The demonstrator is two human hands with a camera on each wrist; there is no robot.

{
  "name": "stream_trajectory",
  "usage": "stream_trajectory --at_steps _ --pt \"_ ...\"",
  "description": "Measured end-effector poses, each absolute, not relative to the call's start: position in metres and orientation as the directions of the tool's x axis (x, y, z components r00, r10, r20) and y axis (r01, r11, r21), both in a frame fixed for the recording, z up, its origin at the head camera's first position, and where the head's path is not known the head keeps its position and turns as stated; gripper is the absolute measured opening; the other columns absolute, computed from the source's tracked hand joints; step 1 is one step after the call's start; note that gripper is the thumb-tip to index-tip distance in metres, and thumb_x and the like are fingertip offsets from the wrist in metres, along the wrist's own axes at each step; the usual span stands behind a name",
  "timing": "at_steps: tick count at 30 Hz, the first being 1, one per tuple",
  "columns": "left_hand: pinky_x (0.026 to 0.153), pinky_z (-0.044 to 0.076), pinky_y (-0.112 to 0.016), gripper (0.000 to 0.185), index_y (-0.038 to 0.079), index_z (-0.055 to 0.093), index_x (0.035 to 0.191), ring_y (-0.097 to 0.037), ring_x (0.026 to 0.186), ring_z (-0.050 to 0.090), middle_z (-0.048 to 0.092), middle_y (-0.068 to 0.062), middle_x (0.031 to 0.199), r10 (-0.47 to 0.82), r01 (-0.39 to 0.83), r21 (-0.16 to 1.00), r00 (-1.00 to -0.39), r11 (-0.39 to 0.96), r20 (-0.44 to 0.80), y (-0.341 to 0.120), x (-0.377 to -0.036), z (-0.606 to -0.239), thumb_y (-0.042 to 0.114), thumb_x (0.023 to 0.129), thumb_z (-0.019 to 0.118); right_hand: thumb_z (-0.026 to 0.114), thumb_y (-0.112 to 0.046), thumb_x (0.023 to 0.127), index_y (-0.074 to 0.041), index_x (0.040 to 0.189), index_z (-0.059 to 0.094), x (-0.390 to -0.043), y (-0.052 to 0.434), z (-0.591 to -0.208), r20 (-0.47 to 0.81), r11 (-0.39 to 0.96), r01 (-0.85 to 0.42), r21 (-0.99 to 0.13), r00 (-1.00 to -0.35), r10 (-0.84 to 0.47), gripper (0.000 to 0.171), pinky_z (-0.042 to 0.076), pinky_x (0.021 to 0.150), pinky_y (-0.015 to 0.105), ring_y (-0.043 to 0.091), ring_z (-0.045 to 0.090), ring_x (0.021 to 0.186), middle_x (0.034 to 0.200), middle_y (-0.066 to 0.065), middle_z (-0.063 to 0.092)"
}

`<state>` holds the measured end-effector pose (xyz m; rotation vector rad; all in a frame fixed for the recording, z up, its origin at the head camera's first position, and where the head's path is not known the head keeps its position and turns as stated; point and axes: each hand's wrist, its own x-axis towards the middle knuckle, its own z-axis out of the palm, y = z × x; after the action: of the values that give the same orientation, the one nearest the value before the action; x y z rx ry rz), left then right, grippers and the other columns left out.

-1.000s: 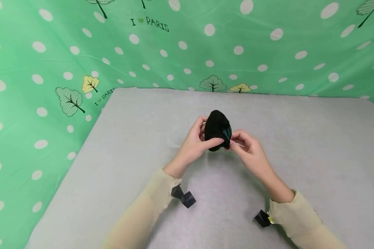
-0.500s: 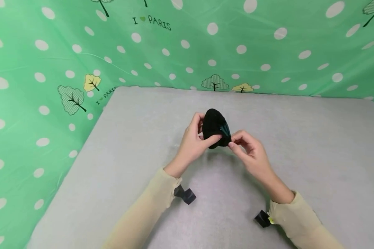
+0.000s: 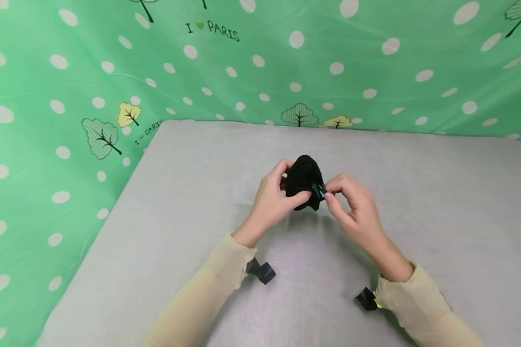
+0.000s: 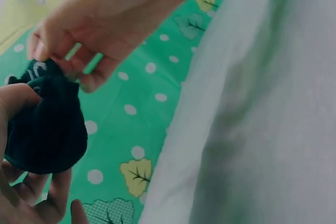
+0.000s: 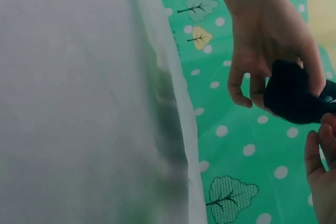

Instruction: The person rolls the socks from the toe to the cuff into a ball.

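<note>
Head view showed my left hand cupping a black sock bundle above the middle of the grey surface, thumb curled across its front and the other fingers wrapped behind it. My right hand met it from the other side, thumb and forefinger pinching the teal-marked cuff at the bundle's right edge. In the left wrist view the bundle sat rounded and plump in my palm, and the right hand nipped its top corner, where pale lettering showed on the cuff. I judged it light, soft and squashy, nothing to break, though a balled sock will spring loose if the grip slackens; the cuff looked the best place to take hold, since the knit there is doubled and gives an edge to pull. The right wrist view showed the bundle held clear of the surface. Around it, a green curtain with white dots and small trees closed off the back and left. Small black fittings hung at my wrists, below cream sleeves. Nothing stood between my hands and the surface.
</note>
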<state>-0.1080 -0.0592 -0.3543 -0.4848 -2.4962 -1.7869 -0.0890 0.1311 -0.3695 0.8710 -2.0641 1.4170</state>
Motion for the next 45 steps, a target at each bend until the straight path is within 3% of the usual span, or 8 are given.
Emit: stream_trajectory --at_steps 4,6,10,14,20,26,39,45 --pt "0.076 0.048 -0.026 0.039 0.008 0.059 0.115 -0.016 0.09 0.055 0.062 -0.006 0.105 0.226 0.346 0.866 -0.933 0.362 0.279 -0.055 -0.106 -0.354 0.013 0.08 0.076 0.056 0.0 0.095 0.002 0.089 0.061 -0.08 0.132 -0.37 0.704 0.251 -0.744 -0.619 -0.667 -0.242 0.008 0.045 0.081 0.017 0.009 0.056 0.085 0.087 0.009 0.062" --pt "0.079 0.048 -0.025 0.042 0.007 0.058 0.118 -0.018 0.096 0.055 0.061 -0.007 0.111 0.246 0.385 0.832 -0.919 0.4 0.308 -0.053 -0.103 -0.352 0.013 0.081 0.076 0.056 0.003 0.094 0.005 0.097 0.059 -0.076 0.132 -0.369 0.643 0.232 -0.679 -0.696 -0.734 -0.219 0.004 0.048 0.085 0.016 0.009 0.057 0.091 0.095 0.007 0.062" --pt "0.086 0.051 -0.026 0.052 0.005 0.056 0.129 -0.021 0.104 0.052 0.049 -0.012 0.121 0.317 0.462 0.752 -0.883 0.471 0.345 -0.05 -0.096 -0.346 0.014 0.083 0.079 0.063 0.005 0.092 0.003 0.13 0.049 -0.071 0.132 -0.365 0.403 0.166 -0.431 -0.887 -0.897 -0.179 0.04 0.053 0.083 0.014 0.006 0.058 0.106 0.122 -0.003 0.056" --pt "0.091 0.054 -0.022 0.058 0.006 0.052 0.136 -0.02 0.109 0.052 0.046 -0.011 0.119 0.387 0.473 0.793 -0.862 0.383 0.327 -0.053 -0.09 -0.341 0.014 0.085 0.079 0.066 0.004 0.091 -0.004 0.135 0.051 -0.071 0.132 -0.361 0.27 0.097 -0.283 -0.954 -0.955 -0.124 0.047 0.056 0.071 0.016 0.006 0.06 0.102 0.122 -0.007 0.058" --pt "0.082 0.057 -0.019 0.018 0.007 0.068 0.109 -0.015 0.101 0.068 0.07 -0.006 0.108 0.331 0.424 0.851 -0.887 0.31 0.321 -0.062 -0.094 -0.338 0.011 0.092 0.072 0.069 0.008 0.088 -0.005 0.122 0.06 -0.07 0.133 -0.359 0.282 0.096 -0.287 -0.953 -0.957 -0.068 0.037 0.055 0.067 0.014 0.004 0.062 0.092 0.109 -0.01 0.065" --pt "0.075 0.058 -0.02 0.009 0.008 0.075 0.098 -0.017 0.088 0.073 0.075 -0.006 0.098 0.284 0.337 0.899 -0.923 0.279 0.259 -0.062 -0.1 -0.343 0.012 0.09 0.073 0.078 0.007 0.079 0.004 0.119 0.059 -0.067 0.131 -0.359 0.318 0.266 -0.32 -0.909 -0.947 -0.053 0.045 0.053 0.068 0.011 0.001 0.062 0.087 0.103 -0.02 0.064" --pt "0.076 0.057 -0.017 0.004 0.003 0.072 0.092 -0.016 0.088 0.071 0.075 -0.008 0.096 0.363 0.438 0.842 -0.875 0.316 0.319 -0.06 -0.098 -0.343 0.001 0.089 0.069 0.078 0.001 0.081 0.004 0.117 0.059 -0.064 0.132 -0.36 0.324 0.402 -0.313 -0.861 -0.945 -0.04 0.042 0.05 0.066 0.012 -0.002 0.059 0.081 0.103 0.013 0.068" --pt "0.084 0.055 -0.021 0.008 0.002 0.062 0.094 -0.016 0.089 0.065 0.068 -0.011 0.097 0.42 0.438 0.873 -0.849 0.216 0.322 -0.056 -0.097 -0.349 -0.003 0.09 0.059 0.073 -0.01 0.087 0.002 0.121 0.056 -0.074 0.136 -0.36 0.289 0.544 -0.214 -0.812 -0.956 0.055 0.04 0.043 0.067 0.018 0.018 0.059 0.08 0.102 0.018 0.069"
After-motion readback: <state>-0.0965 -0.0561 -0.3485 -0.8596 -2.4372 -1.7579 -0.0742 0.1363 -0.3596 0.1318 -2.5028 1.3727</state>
